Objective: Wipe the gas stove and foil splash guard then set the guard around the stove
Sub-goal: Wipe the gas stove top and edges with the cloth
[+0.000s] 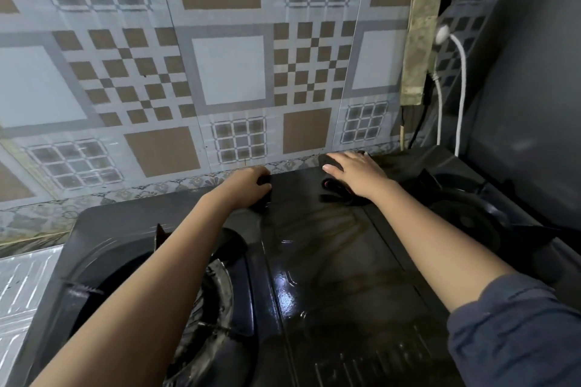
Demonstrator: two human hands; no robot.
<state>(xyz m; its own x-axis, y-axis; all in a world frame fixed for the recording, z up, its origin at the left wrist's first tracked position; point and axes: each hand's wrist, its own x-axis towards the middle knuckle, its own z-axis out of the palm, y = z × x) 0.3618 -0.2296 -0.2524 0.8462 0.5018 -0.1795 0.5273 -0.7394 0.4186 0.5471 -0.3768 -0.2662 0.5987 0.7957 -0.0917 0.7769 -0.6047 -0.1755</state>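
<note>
While the right grip point(352, 176) lies flat with fingers apart, it presses a dark crumpled cloth point(336, 195) onto the rear of the gas stove point(330, 254). Level with it to its left, the left grip point(248, 184) has its fingers curled at the stove's back edge; whether they clasp anything cannot be told. Nearer than both grips the stove's black enamel top is glossy and streaked wet. A round ribbed burner point(213, 292) sits below the left forearm. Beyond the grips stands a glossy creased panel point(232, 72) printed with squares. Right of the right grip hangs a grimy power strip point(419, 44).
</note>
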